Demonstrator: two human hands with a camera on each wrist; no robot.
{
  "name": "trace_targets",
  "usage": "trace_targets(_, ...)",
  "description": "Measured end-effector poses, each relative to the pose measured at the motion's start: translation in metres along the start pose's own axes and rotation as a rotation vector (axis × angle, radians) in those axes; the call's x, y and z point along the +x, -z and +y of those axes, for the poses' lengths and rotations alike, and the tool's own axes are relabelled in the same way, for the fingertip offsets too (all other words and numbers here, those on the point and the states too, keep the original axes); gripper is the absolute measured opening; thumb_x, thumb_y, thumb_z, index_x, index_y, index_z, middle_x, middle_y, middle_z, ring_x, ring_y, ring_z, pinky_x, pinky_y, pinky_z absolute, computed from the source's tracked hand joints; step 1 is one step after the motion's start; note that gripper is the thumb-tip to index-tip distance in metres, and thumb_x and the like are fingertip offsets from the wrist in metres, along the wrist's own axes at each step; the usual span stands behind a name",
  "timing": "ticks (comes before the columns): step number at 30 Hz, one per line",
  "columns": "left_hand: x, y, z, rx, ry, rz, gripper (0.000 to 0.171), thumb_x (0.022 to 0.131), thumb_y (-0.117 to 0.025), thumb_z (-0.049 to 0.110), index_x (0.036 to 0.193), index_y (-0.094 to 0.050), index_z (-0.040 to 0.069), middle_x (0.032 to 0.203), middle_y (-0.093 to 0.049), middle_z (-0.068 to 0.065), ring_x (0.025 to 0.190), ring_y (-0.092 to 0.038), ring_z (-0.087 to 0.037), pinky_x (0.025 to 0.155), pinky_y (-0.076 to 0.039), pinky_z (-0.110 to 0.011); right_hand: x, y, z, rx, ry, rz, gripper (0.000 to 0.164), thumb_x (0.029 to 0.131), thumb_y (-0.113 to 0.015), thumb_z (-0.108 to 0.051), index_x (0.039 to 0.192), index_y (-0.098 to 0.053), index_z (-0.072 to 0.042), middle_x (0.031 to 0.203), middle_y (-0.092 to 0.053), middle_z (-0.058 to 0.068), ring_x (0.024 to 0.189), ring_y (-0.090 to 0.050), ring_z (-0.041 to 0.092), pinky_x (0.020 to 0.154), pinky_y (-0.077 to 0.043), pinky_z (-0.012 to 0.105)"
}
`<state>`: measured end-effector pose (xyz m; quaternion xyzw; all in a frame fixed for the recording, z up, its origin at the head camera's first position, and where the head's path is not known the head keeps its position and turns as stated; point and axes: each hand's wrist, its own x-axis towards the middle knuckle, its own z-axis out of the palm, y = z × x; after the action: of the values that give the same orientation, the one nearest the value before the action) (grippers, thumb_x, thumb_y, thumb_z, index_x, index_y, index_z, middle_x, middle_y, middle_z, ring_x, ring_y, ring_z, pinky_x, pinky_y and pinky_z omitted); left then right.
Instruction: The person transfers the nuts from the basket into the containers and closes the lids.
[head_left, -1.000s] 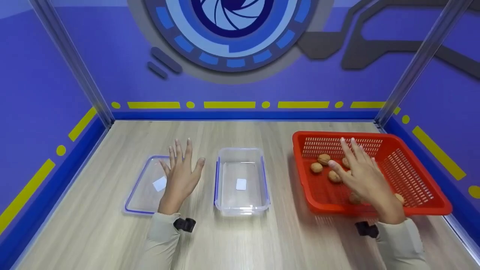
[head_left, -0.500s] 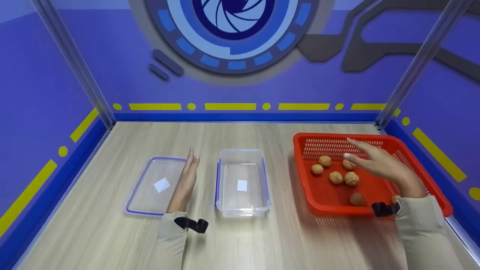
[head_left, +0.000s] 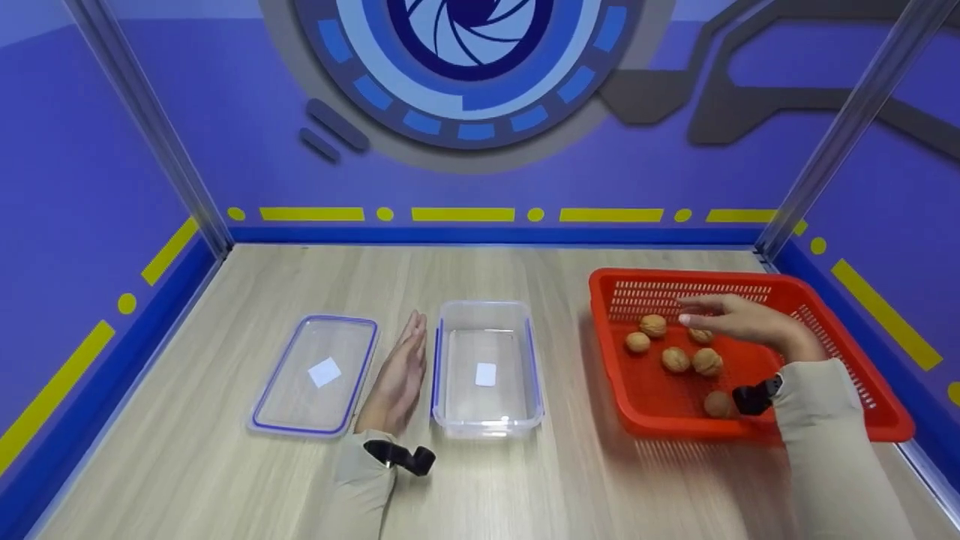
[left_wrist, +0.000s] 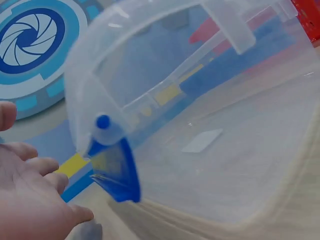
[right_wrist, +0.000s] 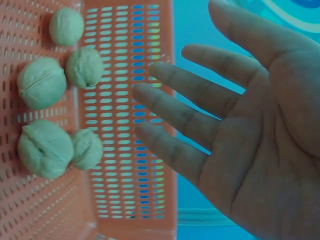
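Observation:
My left hand (head_left: 396, 379) is held edge-on with straight fingers, just left of the clear plastic container (head_left: 486, 375). In the left wrist view the palm and fingers (left_wrist: 42, 175) are beside the container's blue side latch (left_wrist: 117, 172), holding nothing. Over the right part of the red basket (head_left: 616, 382) hovers my right hand (head_left: 746, 321), its fingers pointing left. Below it lie several walnuts (head_left: 707, 361), one partly hidden by the hand. From the right wrist, the fingers (right_wrist: 185, 115) show spread and relaxed, apart from the walnuts (right_wrist: 46, 149).
A clear lid (head_left: 292, 401) with a blue seal lies flat left of my left hand. The container stands between the lid and the basket on the wooden table (head_left: 480, 487). Blue panels (head_left: 480, 180) with metal corner posts enclose the back and sides.
My left hand has turned edge-on and moved right, from over the lid to beside the container. My right hand has turned sideways, shifted right and then lowered toward the walnuts.

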<state>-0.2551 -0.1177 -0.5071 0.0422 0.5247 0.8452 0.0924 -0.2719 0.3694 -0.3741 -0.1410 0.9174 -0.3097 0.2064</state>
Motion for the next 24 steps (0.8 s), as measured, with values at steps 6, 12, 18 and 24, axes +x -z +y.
trace_targets(6,0.001,-0.007,-0.008,0.016,0.009,-0.042,0.061,0.103,-0.034,0.016,0.155,-0.003,0.016,0.163,0.005,-0.001,0.15,0.011,-0.02,0.123,0.009,-0.037,0.003,-0.003,0.014,0.058,-0.086,-0.059,0.069,0.095,-0.055,-0.045,0.145,-0.039,0.0,0.146,-0.042,0.026,0.13,-0.044,0.044,0.105,-0.042,0.058)
trace_targets(12,0.0,-0.01,-0.013,0.057,0.021,-0.04,0.065,0.099,-0.04,0.007,0.155,-0.007,0.01,0.163,0.003,-0.004,0.149,0.011,-0.023,0.123,0.008,-0.038,0.007,-0.011,0.019,0.069,-0.153,-0.085,0.069,0.093,-0.058,-0.046,0.143,-0.042,-0.001,0.146,-0.04,0.026,0.131,-0.04,0.044,0.106,-0.037,0.063)
trace_targets(18,0.001,-0.01,-0.014,0.076,0.025,-0.036,0.065,0.096,-0.038,0.0,0.154,-0.011,0.008,0.163,0.003,-0.008,0.15,0.008,-0.025,0.123,0.005,-0.038,0.014,-0.016,0.02,0.021,-0.153,-0.082,0.062,0.093,-0.06,-0.04,0.138,-0.048,0.002,0.138,-0.05,0.026,0.12,-0.052,0.037,0.102,-0.043,0.059)
trace_targets(24,0.002,-0.009,-0.012,0.11,0.034,-0.02,0.063,0.096,-0.037,0.0,0.154,-0.011,0.007,0.162,0.001,-0.008,0.15,0.006,-0.026,0.123,0.004,-0.038,0.023,-0.019,0.02,-0.033,-0.164,-0.095,0.056,0.092,-0.062,-0.034,0.134,-0.053,0.003,0.131,-0.057,0.023,0.11,-0.056,0.028,0.099,-0.046,0.056)
